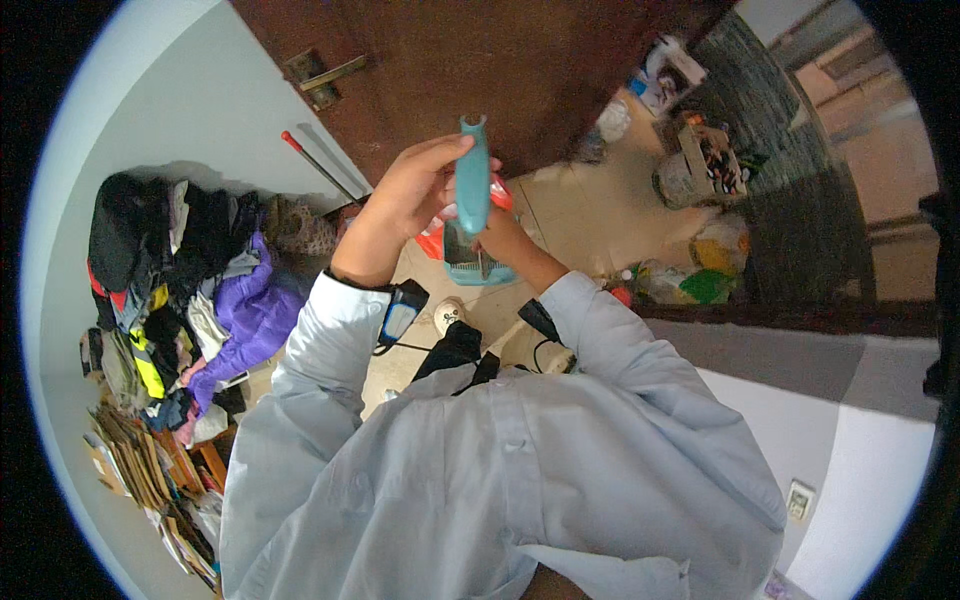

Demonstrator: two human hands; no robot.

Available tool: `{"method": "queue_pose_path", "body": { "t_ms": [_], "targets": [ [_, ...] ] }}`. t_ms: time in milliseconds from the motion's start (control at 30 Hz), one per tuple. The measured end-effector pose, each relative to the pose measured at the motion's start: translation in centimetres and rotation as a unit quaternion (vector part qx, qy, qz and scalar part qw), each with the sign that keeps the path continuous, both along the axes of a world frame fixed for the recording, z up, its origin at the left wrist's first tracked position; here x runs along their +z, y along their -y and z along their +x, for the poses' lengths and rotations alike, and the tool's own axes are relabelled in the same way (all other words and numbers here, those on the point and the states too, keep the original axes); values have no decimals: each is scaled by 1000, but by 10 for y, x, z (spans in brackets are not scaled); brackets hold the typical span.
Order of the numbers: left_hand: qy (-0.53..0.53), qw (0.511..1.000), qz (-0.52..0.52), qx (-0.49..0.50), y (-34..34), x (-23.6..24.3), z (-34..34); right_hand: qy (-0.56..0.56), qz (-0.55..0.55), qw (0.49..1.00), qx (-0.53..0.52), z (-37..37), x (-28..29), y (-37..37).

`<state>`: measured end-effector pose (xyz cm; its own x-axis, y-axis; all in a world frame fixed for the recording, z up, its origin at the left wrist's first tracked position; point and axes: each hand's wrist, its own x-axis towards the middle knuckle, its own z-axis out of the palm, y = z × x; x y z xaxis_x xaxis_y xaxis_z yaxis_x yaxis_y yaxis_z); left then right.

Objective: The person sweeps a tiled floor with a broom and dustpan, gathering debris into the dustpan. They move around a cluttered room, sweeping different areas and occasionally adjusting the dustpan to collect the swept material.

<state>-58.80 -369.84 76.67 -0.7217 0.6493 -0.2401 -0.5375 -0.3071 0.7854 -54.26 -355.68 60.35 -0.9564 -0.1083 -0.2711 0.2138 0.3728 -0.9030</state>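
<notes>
My left hand (415, 190) is closed round a long teal plastic piece (472, 190), held upright in front of me. Its top end has a small notch and its lower end is rounded. Close behind and below it is my right hand (502, 238), whose fingers are mostly hidden, so I cannot tell what they hold. Red and clear plastic (430, 243) shows around both hands; whether either hand touches it is unclear. Beneath the hands, a teal slatted basket (480, 274) stands on the floor, with a thin upright strip visible in front of it.
A brown door (480, 60) with a metal handle is ahead. Piled clothes, including a purple jacket (250, 310), and stacked cardboard (150, 480) line the left wall. A red-tipped pole (320, 165) leans there. Plastic bags (690, 270) and a filled box (715, 160) stand on the right.
</notes>
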Motion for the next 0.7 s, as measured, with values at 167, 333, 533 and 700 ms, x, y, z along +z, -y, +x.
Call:
{"method": "queue_pose_path", "body": {
  "t_ms": [167,333,533,700],
  "targets": [
    [8,997,45,-60,28,-7,-61,-90,-105,990,5,-50,19,16],
    [-2,992,113,-49,51,-19,-85,-15,-33,999,19,-91,25,24],
    [-3,994,105,-34,56,-21,-115,-28,-42,998,42,-125,7,10],
    [3,993,96,-71,28,-17,-127,21,-58,995,76,-136,15,-28]
  ]
}}
